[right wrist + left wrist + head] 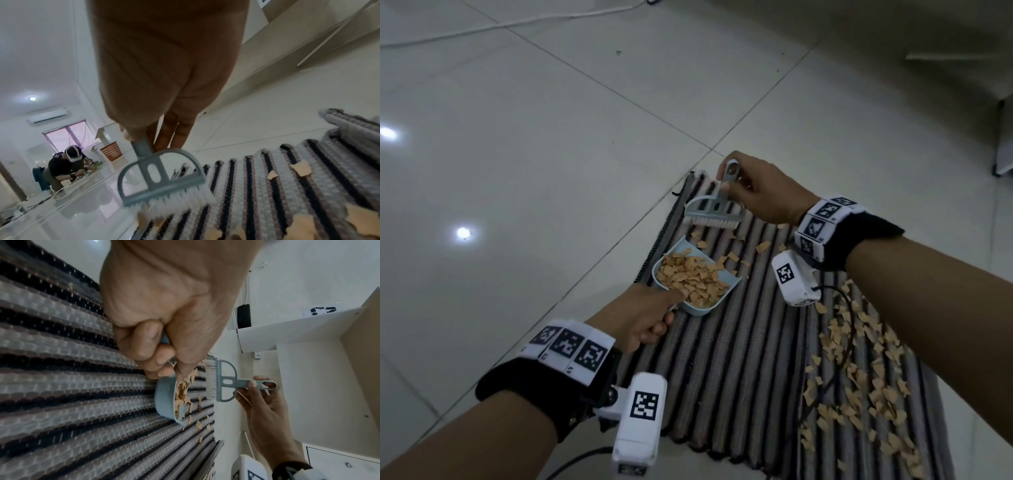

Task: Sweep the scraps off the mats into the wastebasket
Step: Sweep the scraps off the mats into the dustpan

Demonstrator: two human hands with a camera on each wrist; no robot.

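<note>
Home-like room, glossy tiled floor [551, 137], striped mat [739, 342], wall air conditioner [48, 115], curtained window [69, 134]

The mat [739, 342] is coarse ribbed woven cloth, matt. The dustpan [671, 260] and brush [714, 205] are smooth plastic. The scraps [859, 377] look papery. The floor [551, 137] is glossy tile.

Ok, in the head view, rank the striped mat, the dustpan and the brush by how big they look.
1. Striped mat, by far the largest.
2. Dustpan, piled with scraps.
3. Brush: looks somewhat smaller than the dustpan, but it lies farther from the camera, so that gap is unsure.
</note>
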